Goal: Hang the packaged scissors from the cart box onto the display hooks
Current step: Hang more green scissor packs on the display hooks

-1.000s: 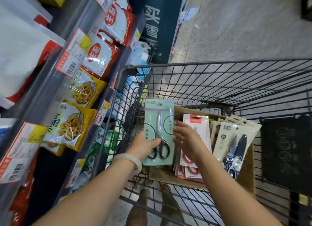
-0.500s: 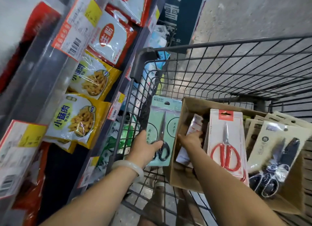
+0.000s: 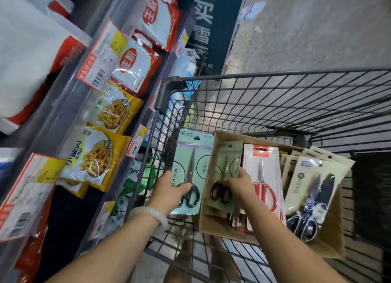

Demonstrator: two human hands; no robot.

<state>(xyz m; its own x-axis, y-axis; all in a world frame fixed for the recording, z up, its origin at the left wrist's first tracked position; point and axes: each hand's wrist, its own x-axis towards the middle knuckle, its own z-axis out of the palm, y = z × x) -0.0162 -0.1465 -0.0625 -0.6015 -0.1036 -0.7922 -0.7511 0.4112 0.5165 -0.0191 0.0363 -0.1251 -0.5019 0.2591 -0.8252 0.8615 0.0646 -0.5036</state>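
Left hand (image 3: pixel 169 190) grip closed on a mint-green scissors pack (image 3: pixel 193 156), centre frame, outside the box (image 3: pixel 213 225); right hand (image 3: pixel 240 182) pinched a second green pack (image 3: pixel 229 156) inside it.

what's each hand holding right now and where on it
Left hand grips a green scissors pack at its lower left edge; right hand pinches a second green pack near the handles.

Light was dim and flat, with glare on the snack bags (image 3: pixel 101 162) left of my cart (image 3: pixel 275 105). Shelf edges beside them smeared with motion blur. Cart wires bowed from wide-angle distortion; its right side sat in shadow.
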